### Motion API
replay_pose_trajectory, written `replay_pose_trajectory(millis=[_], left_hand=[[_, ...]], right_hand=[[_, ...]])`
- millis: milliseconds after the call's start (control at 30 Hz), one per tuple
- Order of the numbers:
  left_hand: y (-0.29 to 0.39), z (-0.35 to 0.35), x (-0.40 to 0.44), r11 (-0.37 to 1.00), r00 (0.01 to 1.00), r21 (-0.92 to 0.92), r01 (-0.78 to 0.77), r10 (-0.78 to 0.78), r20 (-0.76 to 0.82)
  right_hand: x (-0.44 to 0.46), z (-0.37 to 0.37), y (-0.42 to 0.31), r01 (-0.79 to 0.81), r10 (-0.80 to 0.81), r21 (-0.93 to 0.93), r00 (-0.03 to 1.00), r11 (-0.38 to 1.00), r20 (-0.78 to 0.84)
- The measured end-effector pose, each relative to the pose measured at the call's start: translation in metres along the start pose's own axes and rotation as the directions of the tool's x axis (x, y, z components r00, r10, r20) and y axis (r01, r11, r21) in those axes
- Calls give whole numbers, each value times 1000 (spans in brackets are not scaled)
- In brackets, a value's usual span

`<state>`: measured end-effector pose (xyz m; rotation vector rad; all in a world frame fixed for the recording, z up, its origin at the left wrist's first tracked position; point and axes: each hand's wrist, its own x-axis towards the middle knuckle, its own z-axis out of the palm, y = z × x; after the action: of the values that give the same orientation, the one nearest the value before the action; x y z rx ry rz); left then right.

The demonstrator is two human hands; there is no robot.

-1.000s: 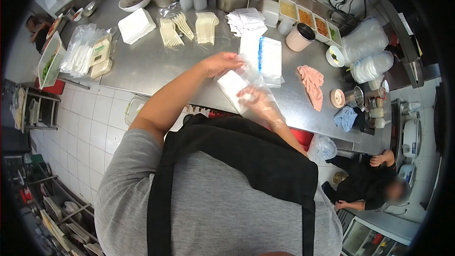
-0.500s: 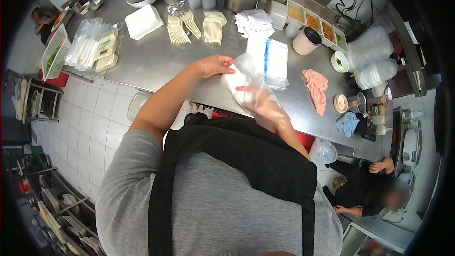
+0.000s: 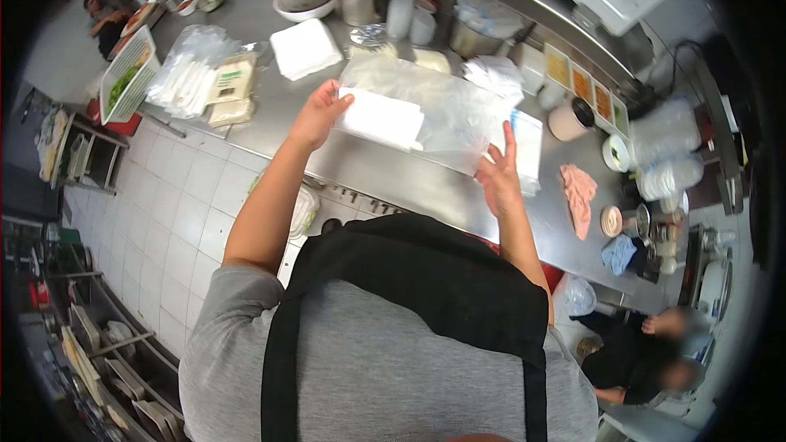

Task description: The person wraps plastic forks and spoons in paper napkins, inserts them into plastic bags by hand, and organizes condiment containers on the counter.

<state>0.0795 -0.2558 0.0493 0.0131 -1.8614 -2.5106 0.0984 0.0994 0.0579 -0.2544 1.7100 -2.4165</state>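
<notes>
My left hand [image 3: 318, 113] pinches the left end of a clear plastic bag [image 3: 458, 106], and white folded napkins [image 3: 381, 120] show inside that end. At the bag's right end is my right hand [image 3: 501, 176], its fingers spread and touching or very near the plastic. The bag is stretched out flat above the steel counter [image 3: 393, 170]. Beyond it, partly covered, lie cream plastic cutlery pieces. White bags with a blue stripe [image 3: 528, 147] lie beside my right hand.
Napkins [image 3: 305, 49], wrapped packs [image 3: 235, 86] and a green-filled basket [image 3: 127, 78] stand left. On the right are food trays [image 3: 580, 86], a pink jar [image 3: 569, 120], a pink cloth [image 3: 578, 196] and a blue cloth [image 3: 619, 254]. People are at the far left and lower right.
My right hand has come out of the bag and moved right. The bag is now spread between my hands, with the napkins at its left end. The view has shifted.
</notes>
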Motion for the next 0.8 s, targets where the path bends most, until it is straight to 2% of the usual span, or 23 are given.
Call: replay_pose_trajectory(millis=[100,167,200,233,367,433,500,567,600,633,667,767,800], left_hand=[[13,-50,-14,989,989,95,-111,120,-92],[30,-94,-23,974,964,174,-143,177,-200],[34,-128,-24,937,939,315,-152,236,-249],[53,-151,-29,910,914,380,-165,286,-288],[132,-228,-42,794,805,574,-200,468,-366],[162,-270,-36,824,729,520,-225,497,-471],[174,-335,-22,821,601,532,-209,537,-592],[169,-402,3,863,366,480,-157,502,-783],[167,-425,6,881,297,466,-81,468,-833],[155,-456,16,905,203,419,-69,424,-882],[151,-472,18,941,203,338,-9,333,-921],[154,-446,22,969,77,216,119,208,-975],[152,-448,27,932,66,268,244,260,-963]], right_hand=[[34,60,26,-25,24,24,999,999,40],[46,94,28,-29,28,-16,998,999,-58],[54,101,37,-22,18,-50,997,999,-79],[60,109,44,-14,5,-84,994,996,-106],[74,135,101,23,-19,-249,1000,968,16],[74,147,131,117,-108,-380,993,917,46],[70,155,153,189,-198,-552,979,812,45],[63,169,146,200,-232,-641,972,741,35],[62,172,144,203,-241,-677,970,708,39],[61,174,143,205,-250,-711,967,673,42],[60,176,142,192,-248,-718,968,669,28],[59,177,140,160,-249,-736,968,658,-12],[60,177,140,157,-254,-740,967,654,-20]])
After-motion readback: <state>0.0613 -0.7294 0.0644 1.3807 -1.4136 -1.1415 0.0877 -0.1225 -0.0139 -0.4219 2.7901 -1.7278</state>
